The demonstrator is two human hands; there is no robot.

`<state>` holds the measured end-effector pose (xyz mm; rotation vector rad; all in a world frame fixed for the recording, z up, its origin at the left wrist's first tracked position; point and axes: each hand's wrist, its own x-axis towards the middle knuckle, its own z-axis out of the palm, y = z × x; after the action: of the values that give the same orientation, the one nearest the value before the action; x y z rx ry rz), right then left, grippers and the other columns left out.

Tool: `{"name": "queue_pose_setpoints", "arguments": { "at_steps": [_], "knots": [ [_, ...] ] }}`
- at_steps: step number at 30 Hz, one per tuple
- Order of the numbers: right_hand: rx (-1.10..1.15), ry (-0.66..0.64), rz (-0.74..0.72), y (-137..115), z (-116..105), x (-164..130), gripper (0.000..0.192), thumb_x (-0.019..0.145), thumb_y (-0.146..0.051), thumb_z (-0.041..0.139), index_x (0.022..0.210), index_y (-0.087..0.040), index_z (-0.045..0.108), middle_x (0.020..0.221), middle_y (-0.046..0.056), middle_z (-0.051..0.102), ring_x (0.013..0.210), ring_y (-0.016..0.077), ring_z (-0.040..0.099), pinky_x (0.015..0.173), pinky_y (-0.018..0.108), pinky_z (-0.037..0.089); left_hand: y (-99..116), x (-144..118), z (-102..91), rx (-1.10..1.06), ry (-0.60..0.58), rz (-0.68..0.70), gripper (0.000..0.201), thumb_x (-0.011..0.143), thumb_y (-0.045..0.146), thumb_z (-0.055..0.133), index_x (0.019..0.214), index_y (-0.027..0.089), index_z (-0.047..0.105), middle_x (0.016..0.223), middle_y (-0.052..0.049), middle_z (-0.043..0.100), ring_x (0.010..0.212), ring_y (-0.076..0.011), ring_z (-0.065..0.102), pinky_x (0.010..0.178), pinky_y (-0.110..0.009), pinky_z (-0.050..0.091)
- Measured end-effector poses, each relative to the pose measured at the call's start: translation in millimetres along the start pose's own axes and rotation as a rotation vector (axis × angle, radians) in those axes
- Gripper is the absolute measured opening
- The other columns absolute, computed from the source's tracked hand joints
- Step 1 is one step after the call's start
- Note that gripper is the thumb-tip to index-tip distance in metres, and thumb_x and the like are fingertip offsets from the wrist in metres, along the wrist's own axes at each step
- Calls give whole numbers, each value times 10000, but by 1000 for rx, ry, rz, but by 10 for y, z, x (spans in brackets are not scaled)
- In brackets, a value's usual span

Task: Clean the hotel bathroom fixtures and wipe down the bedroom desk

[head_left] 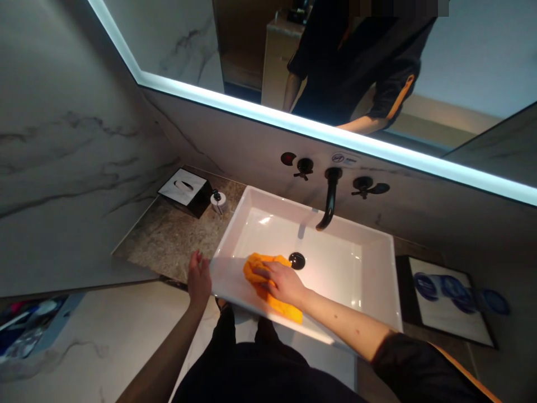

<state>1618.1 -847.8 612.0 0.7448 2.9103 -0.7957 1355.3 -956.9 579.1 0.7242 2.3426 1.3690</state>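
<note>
Both arms (342, 319) outstretched, right hand (287, 285) clutching orange cloth (287, 312), left hand (199, 284) empty, half curled.

No words, brand or number can be read. A small pale label (344, 160) sits on the wall (251, 159) at one o'clock from the black tap (331, 201), just under the mirror (319, 73); its nine o'clock side bears a ring-shaped symbol (338, 158), its three o'clock side blue lettering (351, 161) too small to make out.
</note>
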Motion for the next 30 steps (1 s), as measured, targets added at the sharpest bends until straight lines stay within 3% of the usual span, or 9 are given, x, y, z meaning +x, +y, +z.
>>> {"name": "queue_pose_setpoints", "arguments": {
  "at_steps": [3, 6, 11, 14, 17, 21, 24, 27, 30],
  "knots": [
    [-144, -90, -161, 157, 263, 145, 490, 1046, -512, 488, 1528, -429, 518, 1683, 32, 389, 1555, 429, 254, 1183, 756, 226, -44, -9, 12, 77, 10, 76, 699, 940, 569, 392, 1420, 74, 507, 1389, -253, 593, 1325, -356, 569, 1181, -536, 429],
    [-235, -85, -214, 381, 406, 625, 542, 1044, -630, 416, 1546, -438, 486, 1694, -11, 370, 1576, 418, 201, 1213, 754, 127, -46, -19, -10, 254, -11, 254, 734, 921, 644, 420, 1375, 85, 563, 1378, -248, 610, 1358, -385, 538, 1206, -559, 391],
    [-410, 32, -56, 1075, -118, 1157, 560, 1058, -574, 429, 1594, -412, 412, 1709, 21, 341, 1563, 375, 241, 1194, 639, 263, 7, -22, -51, 449, -69, 285, 755, 918, 653, 422, 1411, 100, 566, 1386, -228, 619, 1340, -395, 553, 1182, -549, 421],
    [-475, -22, -7, 1552, -456, 844, 538, 1069, -473, 460, 1600, -412, 394, 1718, 30, 321, 1535, 341, 292, 1163, 584, 295, 38, -16, -54, 498, -91, 261, 771, 925, 640, 386, 1439, 88, 548, 1401, -225, 612, 1355, -388, 541, 1200, -529, 403],
    [-510, -12, 155, 1760, -427, 149, 527, 1063, -372, 451, 1589, -339, 443, 1677, 108, 389, 1476, 383, 364, 1090, 590, 363, 76, -13, -44, 503, -101, 227, 792, 914, 641, 375, 1445, 79, 549, 1405, -222, 614, 1348, -385, 549, 1200, -519, 405],
    [-450, 144, 471, 1528, 95, -796, 524, 1048, -326, 419, 1553, -233, 526, 1584, 207, 477, 1378, 426, 445, 1020, 592, 469, 140, -18, -29, 501, -116, 204, 776, 913, 610, 370, 1425, 65, 580, 1390, -225, 630, 1312, -393, 575, 1163, -526, 442],
    [-290, 138, 498, 1226, 408, -1288, 490, 1018, -273, 464, 1484, -231, 610, 1494, 185, 575, 1297, 373, 530, 1084, 576, 477, 174, -23, -25, 494, -129, 197, 735, 920, 573, 374, 1408, 72, 602, 1383, -220, 639, 1302, -390, 583, 1151, -523, 452],
    [-77, 59, 361, 1031, 378, -1481, 435, 1004, -283, 512, 1406, -294, 680, 1400, 114, 666, 1232, 309, 609, 1079, 495, 516, 190, -21, -25, 485, -140, 172, 710, 922, 555, 389, 1399, 80, 613, 1384, -211, 642, 1300, -385, 589, 1146, -513, 459],
    [-46, 194, 314, 984, 130, -1221, 430, 1036, -358, 482, 1417, -290, 670, 1403, 107, 668, 1335, 312, 560, 1140, 518, 459, 186, -15, -23, 494, -153, 166, 722, 930, 555, 374, 1400, 59, 608, 1380, -224, 638, 1299, -398, 585, 1142, -530, 458]
  ]
}}
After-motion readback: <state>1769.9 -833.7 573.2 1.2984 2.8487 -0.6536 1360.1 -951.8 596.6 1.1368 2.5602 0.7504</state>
